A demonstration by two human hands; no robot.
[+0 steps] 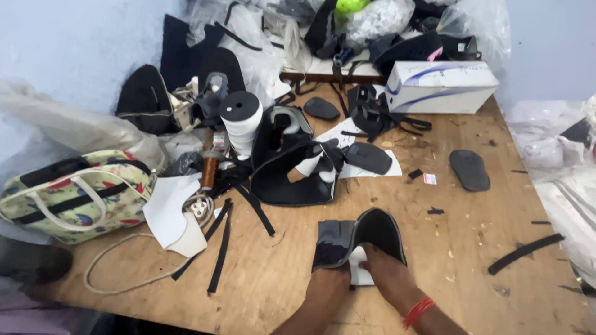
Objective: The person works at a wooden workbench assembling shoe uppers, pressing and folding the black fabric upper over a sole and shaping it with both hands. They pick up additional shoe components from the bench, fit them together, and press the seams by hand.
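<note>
Fingers [367, 255] of both hands pinch grey-black curved padded piece [357, 239], folded, white liner beneath, on wooden table [465, 248].

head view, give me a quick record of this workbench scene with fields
setting: wooden table strewn with black scraps
left hand: left hand pressing down on a grey-black curved piece
right hand: right hand, red band at the wrist, fingers tucked under the same piece
under the piece: white sheet
middle: white tape roll, black padded brace
far right: white box, black oval pad
left edge: patterned bag, white cord
</note>
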